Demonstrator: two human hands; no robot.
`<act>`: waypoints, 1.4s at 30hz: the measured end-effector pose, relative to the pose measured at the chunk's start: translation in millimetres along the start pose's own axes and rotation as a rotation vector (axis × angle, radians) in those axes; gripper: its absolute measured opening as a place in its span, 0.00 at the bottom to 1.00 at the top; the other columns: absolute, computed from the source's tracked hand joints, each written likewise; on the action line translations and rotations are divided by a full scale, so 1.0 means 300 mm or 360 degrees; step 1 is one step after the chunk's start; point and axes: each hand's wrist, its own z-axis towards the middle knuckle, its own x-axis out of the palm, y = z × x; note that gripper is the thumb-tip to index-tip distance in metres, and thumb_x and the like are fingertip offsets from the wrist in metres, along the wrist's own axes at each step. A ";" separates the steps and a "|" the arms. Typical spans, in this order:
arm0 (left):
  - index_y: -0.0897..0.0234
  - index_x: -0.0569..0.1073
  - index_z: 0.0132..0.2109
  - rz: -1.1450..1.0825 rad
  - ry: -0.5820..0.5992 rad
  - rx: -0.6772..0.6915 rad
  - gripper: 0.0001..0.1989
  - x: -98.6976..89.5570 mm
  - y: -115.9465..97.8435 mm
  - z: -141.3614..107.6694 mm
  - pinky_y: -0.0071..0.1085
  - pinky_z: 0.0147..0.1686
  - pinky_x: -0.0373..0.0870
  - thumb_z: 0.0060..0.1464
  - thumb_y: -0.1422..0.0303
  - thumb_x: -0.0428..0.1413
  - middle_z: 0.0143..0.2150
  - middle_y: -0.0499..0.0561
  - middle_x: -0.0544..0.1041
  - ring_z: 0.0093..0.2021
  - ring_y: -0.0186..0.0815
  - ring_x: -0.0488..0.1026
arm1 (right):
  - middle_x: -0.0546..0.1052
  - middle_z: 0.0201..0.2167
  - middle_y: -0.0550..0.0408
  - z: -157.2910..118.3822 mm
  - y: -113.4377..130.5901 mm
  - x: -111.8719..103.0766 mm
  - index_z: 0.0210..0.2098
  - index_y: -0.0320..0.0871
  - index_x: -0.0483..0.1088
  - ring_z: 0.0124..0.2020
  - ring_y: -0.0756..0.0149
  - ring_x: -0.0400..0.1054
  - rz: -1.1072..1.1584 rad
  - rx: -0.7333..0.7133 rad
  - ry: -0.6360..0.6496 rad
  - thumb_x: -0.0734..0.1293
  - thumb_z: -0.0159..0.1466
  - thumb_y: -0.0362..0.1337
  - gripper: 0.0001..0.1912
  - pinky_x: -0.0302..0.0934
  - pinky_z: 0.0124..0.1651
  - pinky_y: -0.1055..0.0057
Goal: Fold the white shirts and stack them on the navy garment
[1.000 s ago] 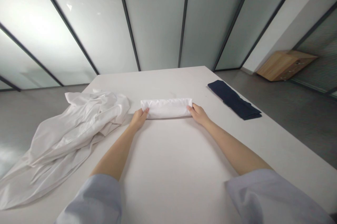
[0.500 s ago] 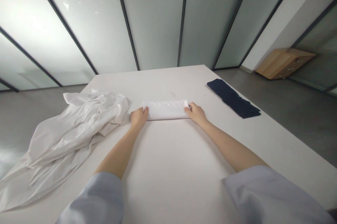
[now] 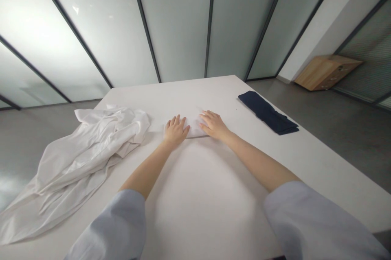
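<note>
A folded white cloth (image 3: 194, 131) lies flat on the white table (image 3: 195, 195), a narrow strip with its long side facing me. On its left part rests my left hand (image 3: 176, 132), palm down with the fingers spread. My right hand (image 3: 214, 125) lies over the right part, its fingers also apart and pointing left. Both hands cover much of the cloth, so only its middle and front edge show between them. Neither hand grips anything.
A large crumpled white cloth (image 3: 91, 158) is heaped along the table's left side and hangs toward the edge. Folded dark navy cloth (image 3: 267, 112) lies near the right edge. Frosted glass panels (image 3: 177, 20) stand behind the table, and a wooden cabinet (image 3: 324, 73) is far right.
My hands have let go of the cloth's two ends and moved inward onto its top. Their fingers went from pinching to spread flat. The other cloths stay put.
</note>
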 end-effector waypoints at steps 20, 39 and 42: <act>0.69 0.61 0.63 -0.0278 -0.0299 -0.0472 0.30 0.038 0.189 -0.088 0.46 0.63 0.55 0.60 0.55 0.47 0.64 0.67 0.63 0.66 0.49 0.58 | 0.70 0.56 0.37 0.052 0.101 0.017 0.54 0.38 0.69 0.58 0.46 0.61 -0.0167 0.0303 0.0479 0.62 0.61 0.51 0.28 0.45 0.63 0.54; 0.63 0.67 0.55 -0.0810 -0.0546 -0.0765 0.20 0.018 0.233 -0.074 0.40 0.55 0.66 0.59 0.60 0.48 0.55 0.60 0.71 0.55 0.43 0.69 | 0.80 0.40 0.48 0.194 0.134 -0.020 0.40 0.42 0.77 0.37 0.58 0.74 0.0185 0.0367 0.1044 0.67 0.54 0.36 0.14 0.65 0.35 0.70; 0.63 0.67 0.55 -0.0821 -0.0550 -0.0758 0.19 0.024 0.236 -0.071 0.39 0.54 0.67 0.59 0.60 0.48 0.55 0.59 0.71 0.55 0.42 0.70 | 0.80 0.39 0.48 0.176 0.111 -0.035 0.40 0.43 0.77 0.37 0.58 0.74 0.0114 0.0357 0.0979 0.67 0.55 0.37 0.14 0.64 0.33 0.70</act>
